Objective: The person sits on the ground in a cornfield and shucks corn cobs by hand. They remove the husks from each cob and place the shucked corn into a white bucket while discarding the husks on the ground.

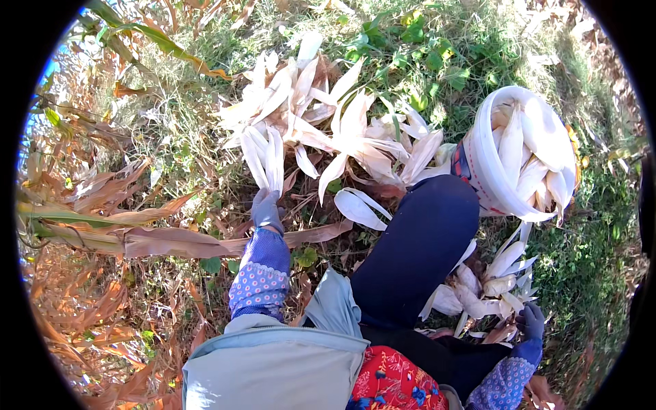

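Observation:
My left hand (267, 211), in a grey glove, is closed around the lower end of pale corn husk leaves (264, 156). Their tips fan out beside a large heap of loose dry husks (359, 138) on the grass. At the lower right, my right hand (531, 321), gloved too, touches the edge of a smaller pile of husks and husk-covered ears (476, 294); whether its fingers grip anything is hard to see. Beyond my knee, a white plastic bucket (480, 154) leans with its mouth towards me, filled with pale corn ears in husk (530, 146).
My bent knee in dark trousers (425, 241) lies between the two husk piles. Dry corn stalks and leaves (174, 242) reach in from the left. Green weeds (410, 61) grow behind the large heap, and grass (579, 261) covers the ground at right.

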